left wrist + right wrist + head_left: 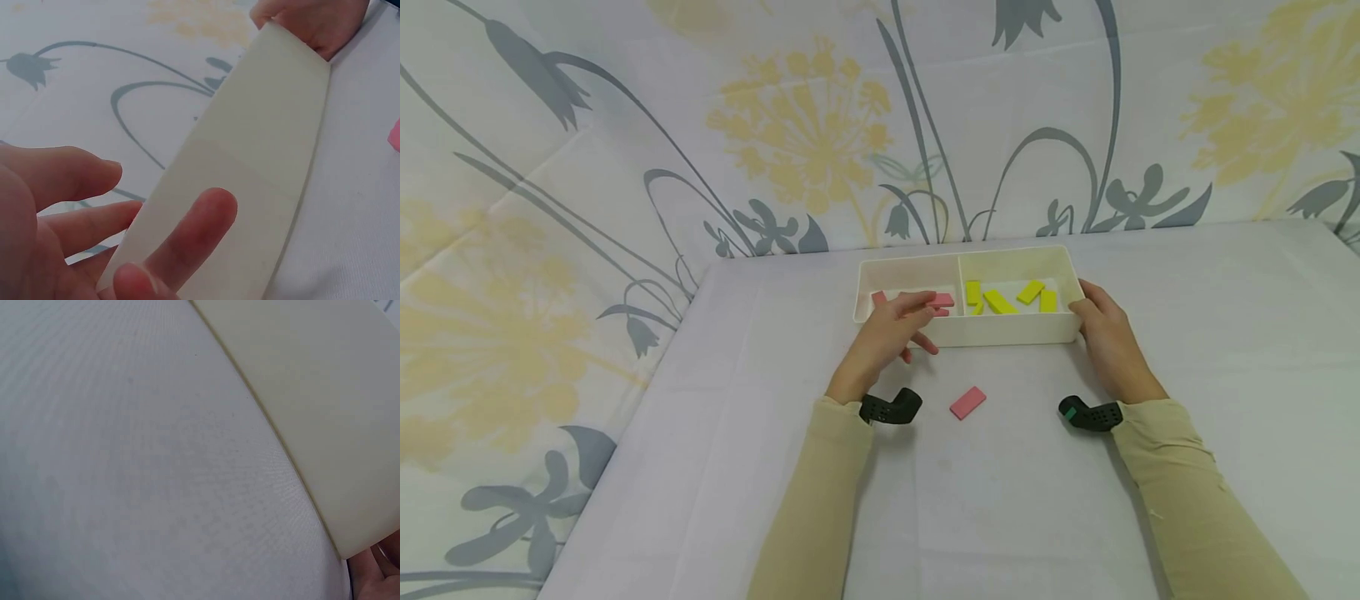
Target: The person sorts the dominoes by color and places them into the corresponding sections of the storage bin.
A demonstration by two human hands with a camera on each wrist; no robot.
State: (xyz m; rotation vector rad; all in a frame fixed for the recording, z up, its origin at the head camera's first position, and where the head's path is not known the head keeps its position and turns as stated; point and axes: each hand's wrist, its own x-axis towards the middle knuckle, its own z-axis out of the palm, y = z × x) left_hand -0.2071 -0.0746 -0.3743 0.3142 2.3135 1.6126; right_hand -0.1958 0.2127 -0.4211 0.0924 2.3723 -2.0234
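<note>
A long white box with one divider stands on the table. Pink blocks lie in its left compartment, several yellow blocks in the right one. My left hand hovers at the left compartment's near wall with fingers spread, some over the inside and some outside; in the left wrist view nothing is held between its fingers. At the box's right end my right hand grips the near corner. A single pink block lies on the cloth in front of the box, between the two forearms.
White cloth covers the table. A flower-patterned curtain rises right behind the box and also along the left side. Each wrist carries a black camera band, the left one close to the loose pink block.
</note>
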